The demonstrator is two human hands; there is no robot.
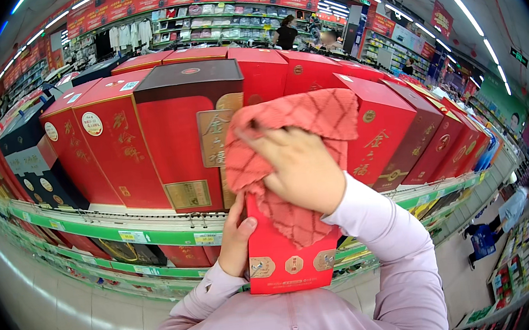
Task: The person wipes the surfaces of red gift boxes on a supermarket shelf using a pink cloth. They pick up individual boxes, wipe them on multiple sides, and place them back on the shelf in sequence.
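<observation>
A tall red gift box (282,283) with gold emblems near its lower end stands upright against my front. Its left side is gripped by my left hand (236,239), with the thumb on the face and the fingers around the edge. A coral-red cloth (326,111) with a dark crosshatch pattern covers the upper part of the box. My right hand (306,167) lies over this cloth, pressing it onto the box, its fingers slightly blurred and partly bunched into the fabric. Just beyond stands a large red box with a dark brown top (175,126) on the shelf.
More red gift boxes (375,122) line the shelf on both sides, with dark blue boxes (42,167) at the left. A green shelf edge (169,236) with price tags runs in front. People (287,34) stand farther off, and one person (514,211) is at the right aisle.
</observation>
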